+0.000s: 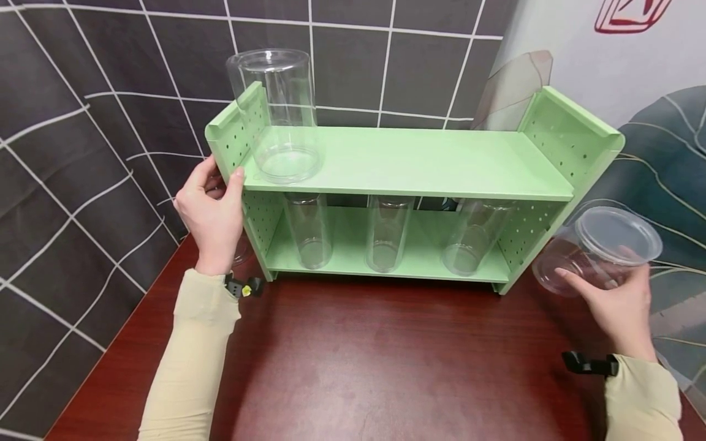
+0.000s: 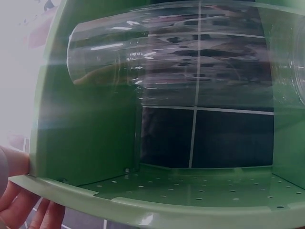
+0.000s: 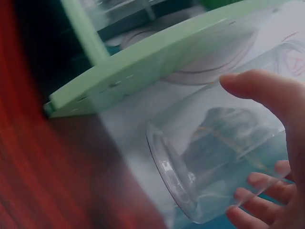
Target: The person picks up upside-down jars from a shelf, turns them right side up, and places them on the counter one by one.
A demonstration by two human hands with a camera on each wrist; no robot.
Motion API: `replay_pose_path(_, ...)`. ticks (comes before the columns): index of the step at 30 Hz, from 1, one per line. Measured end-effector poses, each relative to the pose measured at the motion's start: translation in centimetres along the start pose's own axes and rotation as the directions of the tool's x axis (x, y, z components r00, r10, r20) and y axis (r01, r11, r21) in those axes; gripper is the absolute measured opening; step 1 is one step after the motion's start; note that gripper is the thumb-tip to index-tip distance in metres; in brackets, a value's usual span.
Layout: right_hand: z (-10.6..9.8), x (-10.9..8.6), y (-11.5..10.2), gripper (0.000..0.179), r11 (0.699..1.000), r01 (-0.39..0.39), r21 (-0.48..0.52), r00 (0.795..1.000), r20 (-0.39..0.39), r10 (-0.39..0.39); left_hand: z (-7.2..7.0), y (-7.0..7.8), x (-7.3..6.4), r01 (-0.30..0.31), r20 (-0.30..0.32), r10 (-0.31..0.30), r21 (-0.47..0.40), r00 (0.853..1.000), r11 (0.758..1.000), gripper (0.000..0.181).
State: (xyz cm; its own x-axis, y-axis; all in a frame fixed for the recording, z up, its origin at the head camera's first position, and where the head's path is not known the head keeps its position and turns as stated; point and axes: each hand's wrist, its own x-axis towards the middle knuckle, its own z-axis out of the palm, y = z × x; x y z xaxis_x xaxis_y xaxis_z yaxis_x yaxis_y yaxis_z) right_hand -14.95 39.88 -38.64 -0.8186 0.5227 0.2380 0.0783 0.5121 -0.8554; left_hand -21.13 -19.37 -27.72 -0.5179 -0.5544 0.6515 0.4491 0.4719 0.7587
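Observation:
My left hand [image 1: 212, 205] grips the left side panel of a light green two-tier shelf [image 1: 419, 162], thumb on the front edge and fingers around the outside. In the left wrist view, fingertips [image 2: 52, 214] curl under the panel edge. My right hand [image 1: 620, 303] holds a clear plastic jar [image 3: 214, 157] with a translucent lid [image 1: 618, 236], tilted, just right of the shelf. The thumb lies on one side of the jar, the fingers on the other. A large clear jar [image 1: 284, 116] stands at the left end of the upper tier.
On the lower tier stand three slim clear jars [image 1: 386, 236]. The shelf rests on a dark red table [image 1: 380, 355]. Behind and left is a dark tiled wall [image 1: 353, 73]. A translucent item [image 1: 513, 89] shows behind the shelf's right end, and a patterned covering [image 1: 667, 153] lies to the right.

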Motion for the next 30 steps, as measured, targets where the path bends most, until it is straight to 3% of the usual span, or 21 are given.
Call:
replay_pose_path(2,0.5,0.4,0.8,0.09,1.0,-0.004,-0.021,1.0,0.03,0.005,0.0,0.0,0.0,-0.002,-0.002,0.002,0.001,1.0,1.0,0.031)
replay_pose_path(6,1.9,1.7,2.0,0.072,0.999,-0.025,0.046,0.996,0.082,0.021,0.0,0.1,0.1,-0.005,-0.006,0.005,0.005,1.0,1.0,0.031)
replay_pose_path(9,2.8,2.8,2.4,0.07,0.996,-0.065,0.068,0.993,0.105,0.058,0.1,0.1,0.1,-0.006,-0.005,0.006,0.002,1.0,1.0,0.031)
replay_pose_path(16,4.5,4.1,2.7,0.075,0.993,-0.11,-0.031,0.984,0.136,0.114,0.0,0.1,0.1,-0.005,0.001,0.005,0.004,1.0,1.0,0.031)
replay_pose_path(25,5.2,4.8,3.3,0.075,0.992,-0.11,-0.055,0.985,0.127,0.116,0.0,0.0,0.0,-0.005,-0.002,0.005,-0.001,1.0,1.0,0.031)
replay_pose_path(30,5.1,5.0,3.2,0.092,0.991,-0.128,-0.048,0.982,0.136,0.134,-0.1,0.0,-0.1,-0.008,-0.001,0.008,-0.001,1.0,1.0,0.031)
